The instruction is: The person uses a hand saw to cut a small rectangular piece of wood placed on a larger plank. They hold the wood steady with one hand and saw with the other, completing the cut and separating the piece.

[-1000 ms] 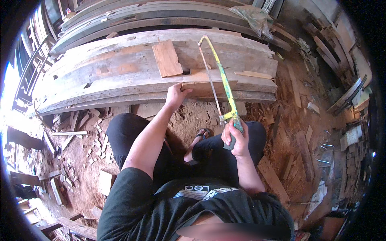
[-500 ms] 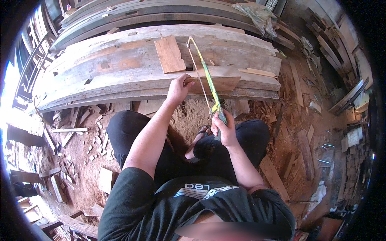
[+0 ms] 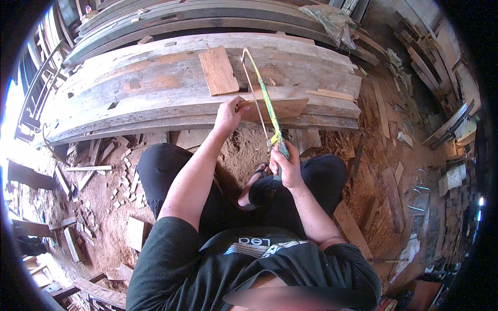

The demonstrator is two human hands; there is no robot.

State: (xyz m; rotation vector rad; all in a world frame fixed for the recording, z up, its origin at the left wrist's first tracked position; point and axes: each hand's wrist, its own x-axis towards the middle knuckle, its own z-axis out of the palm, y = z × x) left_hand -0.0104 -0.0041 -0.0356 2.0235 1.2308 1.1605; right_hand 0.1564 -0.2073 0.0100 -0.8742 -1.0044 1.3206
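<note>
My right hand (image 3: 287, 166) is closed round the handle of a yellow-green hacksaw (image 3: 266, 96), whose frame points away from me over the front beam. The saw's thin blade runs on the left side of the frame and crosses a flat brown wooden board (image 3: 288, 110). With my left hand (image 3: 229, 115) I grip the left end of that board, which stands against the front edge of the stacked beams. Exactly where the blade meets the wood is too small to make out. Beyond my left hand, a second wooden board (image 3: 219, 71) lies flat on the beams.
Thick wooden beams (image 3: 166, 82) form a low work surface before me. Thin wood strips (image 3: 332, 94) lie at its right end. Small offcuts (image 3: 124, 181) litter the dirt floor on the left. Planks (image 3: 392, 199) lie on the right, and a plastic sheet (image 3: 332, 23) is at the back.
My right hand and the hacksaw's handle end have shifted slightly to the left and toward me. My left hand keeps its grip on the board, nearly in place.
</note>
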